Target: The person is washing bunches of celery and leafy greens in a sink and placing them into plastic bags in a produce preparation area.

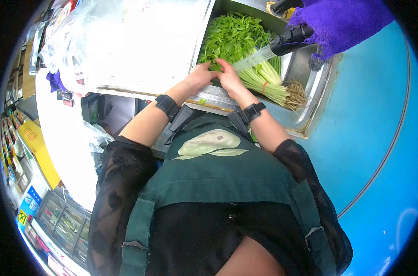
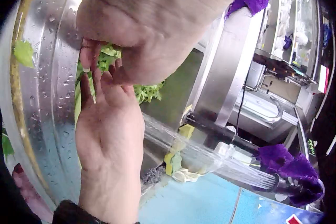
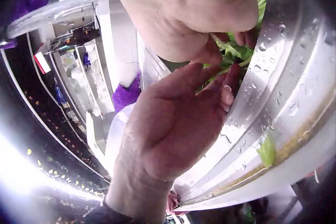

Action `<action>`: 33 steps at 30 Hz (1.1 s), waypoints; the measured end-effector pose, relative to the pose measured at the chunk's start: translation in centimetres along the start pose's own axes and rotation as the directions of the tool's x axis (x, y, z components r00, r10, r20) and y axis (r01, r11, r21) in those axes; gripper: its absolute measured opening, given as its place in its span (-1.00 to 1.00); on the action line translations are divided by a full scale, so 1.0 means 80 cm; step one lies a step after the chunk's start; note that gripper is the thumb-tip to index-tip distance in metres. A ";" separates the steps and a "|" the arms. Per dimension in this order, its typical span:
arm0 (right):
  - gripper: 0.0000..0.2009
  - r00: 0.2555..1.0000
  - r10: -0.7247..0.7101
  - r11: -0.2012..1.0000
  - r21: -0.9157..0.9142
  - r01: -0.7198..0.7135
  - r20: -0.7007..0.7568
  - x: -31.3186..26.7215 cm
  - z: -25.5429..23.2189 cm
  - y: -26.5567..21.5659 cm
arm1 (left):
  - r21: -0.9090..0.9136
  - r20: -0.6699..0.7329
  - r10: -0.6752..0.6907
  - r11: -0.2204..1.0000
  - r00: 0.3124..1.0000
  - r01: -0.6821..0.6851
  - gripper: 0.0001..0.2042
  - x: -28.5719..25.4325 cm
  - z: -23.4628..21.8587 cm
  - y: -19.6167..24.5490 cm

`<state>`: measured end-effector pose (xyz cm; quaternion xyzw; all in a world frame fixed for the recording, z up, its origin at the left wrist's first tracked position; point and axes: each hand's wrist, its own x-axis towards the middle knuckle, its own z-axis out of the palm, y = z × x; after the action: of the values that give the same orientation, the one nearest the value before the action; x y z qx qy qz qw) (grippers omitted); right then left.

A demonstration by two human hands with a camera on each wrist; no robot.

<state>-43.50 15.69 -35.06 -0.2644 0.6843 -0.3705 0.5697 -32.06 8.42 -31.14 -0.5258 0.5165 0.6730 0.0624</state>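
Observation:
A bunch of leafy celery (image 1: 236,32) lies in a metal sink (image 1: 305,115), its pale stalks tied with a red band (image 1: 264,87) and its brown roots (image 1: 295,95) toward the right. Over the sink's near edge, my left hand (image 1: 200,78) and right hand (image 1: 229,80) meet at the leaves. A thin green stem runs between the left fingertips in the right wrist view. There, my right hand (image 3: 194,3) has thumb and fingertips on either side of leaves (image 3: 233,50). The left hand (image 2: 163,24) hides part of the right fingers in the left wrist view.
Water (image 1: 255,60) pours from a black spout (image 1: 292,39) wrapped with purple cloth (image 1: 342,27) onto the celery. Left of the sink is a white counter (image 1: 149,41) with clear plastic bags (image 1: 71,55). A leaf scrap (image 2: 23,53) sticks to the wet rim.

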 end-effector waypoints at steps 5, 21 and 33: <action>-0.44 0.997 0.019 0.999 0.037 -0.017 -0.078 0.054 0.022 0.025 | 0.015 -0.019 -0.002 1.000 1.000 0.002 -0.38 0.007 0.001 -0.006; -0.53 0.996 0.044 0.955 0.297 -0.017 -0.083 0.040 0.019 0.003 | 0.310 -0.114 0.177 0.941 0.977 -0.135 -0.40 0.030 0.004 -0.033; -0.69 0.972 0.179 0.836 0.544 -0.069 -0.153 -0.011 -0.018 0.001 | 0.399 -0.114 0.222 0.903 0.968 -0.160 -0.48 0.045 0.004 -0.049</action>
<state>-44.69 16.69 -34.53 -0.0121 0.6227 -0.5327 0.5730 -31.39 8.82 -36.39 -0.5011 0.6914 0.5172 0.0575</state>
